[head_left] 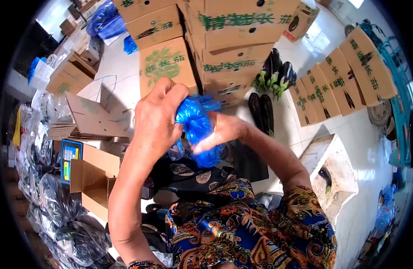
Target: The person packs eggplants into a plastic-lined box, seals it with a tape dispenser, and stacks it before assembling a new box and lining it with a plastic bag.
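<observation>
In front of my chest is a bunched-up blue plastic bag (193, 119), crumpled and shiny, with a gathered neck in its middle. My left hand (157, 116) is closed around its left side, fingers curled. My right hand (222, 130) grips it from the right; the thumb lies across the front, slightly blurred, and the other fingers are mostly hidden behind the plastic. Loose folds hang below both hands, over my dark patterned clothing.
Stacked eggplant cartons (238, 45) stand ahead. Several eggplants (273, 71) lie beside them on the tiles. More cartons (341, 83) and a white foam box (329, 166) are at right. An open carton (96, 175), a scale (71, 161) and plastic-wrapped bundles (58, 210) are at left.
</observation>
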Available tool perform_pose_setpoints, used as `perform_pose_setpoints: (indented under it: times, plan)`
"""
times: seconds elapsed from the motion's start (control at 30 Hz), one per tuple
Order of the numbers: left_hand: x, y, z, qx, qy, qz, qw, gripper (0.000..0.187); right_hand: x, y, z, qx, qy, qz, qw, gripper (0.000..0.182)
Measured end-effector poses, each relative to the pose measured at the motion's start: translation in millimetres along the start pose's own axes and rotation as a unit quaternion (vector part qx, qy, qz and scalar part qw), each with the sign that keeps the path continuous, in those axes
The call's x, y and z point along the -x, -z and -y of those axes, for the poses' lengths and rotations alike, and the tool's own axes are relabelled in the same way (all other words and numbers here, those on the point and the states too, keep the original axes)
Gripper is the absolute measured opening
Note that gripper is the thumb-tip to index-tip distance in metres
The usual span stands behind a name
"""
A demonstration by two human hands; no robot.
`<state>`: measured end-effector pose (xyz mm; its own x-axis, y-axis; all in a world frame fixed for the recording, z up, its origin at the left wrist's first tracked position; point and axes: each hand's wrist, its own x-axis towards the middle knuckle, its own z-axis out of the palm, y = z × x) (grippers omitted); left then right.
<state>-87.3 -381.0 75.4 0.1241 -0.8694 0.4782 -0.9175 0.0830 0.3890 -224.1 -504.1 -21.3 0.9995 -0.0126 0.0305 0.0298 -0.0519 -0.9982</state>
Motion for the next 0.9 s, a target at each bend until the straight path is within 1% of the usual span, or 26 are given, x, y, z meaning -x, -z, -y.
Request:
perform_pose_setpoints:
  times: [0.03,0.07,0.1,0.13,0.17,0.2,0.23,0.27,0.33,0.37,0.43,0.53,0.57,0.63,0.67,0.7,0.77,0.83,0.87,0.9]
  plan:
    - [1,-8,2,-0.028,-0.034,-0.013,0.999,0.035,7,13,-6,0.122,0.051,-0.082,0.988,0.042]
    - [-1,-17,4,-0.049,-0.061,0.009,0.997,0.039,21,33,-3,0.285,-0.025,-0.126,0.950,0.042]
    - [0,-36,9,-0.032,-0.038,0.034,0.998,0.045,40,47,8,0.437,-0.100,-0.161,0.879,0.044]
    - [0,-56,11,-0.035,-0.002,0.097,0.995,0.045,57,51,25,0.493,-0.161,-0.172,0.838,0.036]
    - [0,-84,11,0.001,0.065,0.170,0.983,0.042,73,55,39,0.545,-0.220,-0.184,0.788,0.029]
    - [3,-119,17,0.090,0.027,0.135,0.986,0.041,87,55,43,0.581,-0.285,-0.166,0.744,0.028]
    - [5,-146,11,0.161,0.042,0.155,0.974,0.043,104,52,43,0.610,-0.352,-0.147,0.695,0.027]
    - [6,-160,-6,0.150,0.118,0.223,0.956,0.042,124,53,35,0.615,-0.368,-0.124,0.687,0.027]
    - [26,-222,-16,0.233,0.068,0.232,0.942,0.040,165,55,8,0.623,-0.398,-0.079,0.669,0.027]
    - [39,-246,-22,0.264,0.038,0.257,0.929,0.038,182,48,4,0.625,-0.400,-0.075,0.666,0.026]
    - [63,-261,-40,0.347,0.032,0.261,0.900,0.035,192,23,19,0.615,-0.457,-0.071,0.639,0.029]
    - [81,-255,-50,0.413,0.072,0.305,0.855,0.037,194,-5,45,0.581,-0.446,-0.055,0.678,0.042]
    - [84,-253,-49,0.347,0.069,0.327,0.876,0.038,195,-8,38,0.576,-0.433,-0.043,0.692,0.043]
    - [93,-245,-38,0.209,0.070,0.359,0.907,0.040,196,-9,-6,0.567,-0.400,-0.015,0.720,0.044]
    - [94,-240,-33,0.095,0.077,0.401,0.908,0.041,196,-13,-37,0.539,-0.402,-0.040,0.739,0.042]
    - [93,-236,-26,0.030,0.057,0.438,0.897,0.030,196,-20,-73,0.508,-0.404,-0.066,0.757,0.040]
    - [102,-243,-19,-0.063,0.023,0.463,0.884,0.024,193,-37,-144,0.464,-0.422,-0.058,0.776,0.039]
    - [117,-255,-19,-0.097,0.012,0.480,0.872,0.023,202,-53,-232,0.358,-0.368,-0.079,0.854,0.053]
    - [122,-258,-20,-0.115,0.008,0.490,0.864,0.024,214,-58,-293,0.269,-0.331,-0.075,0.902,0.063]
    - [123,-258,-21,-0.114,0.003,0.507,0.854,0.024,224,-64,-334,0.173,-0.290,-0.069,0.939,0.073]
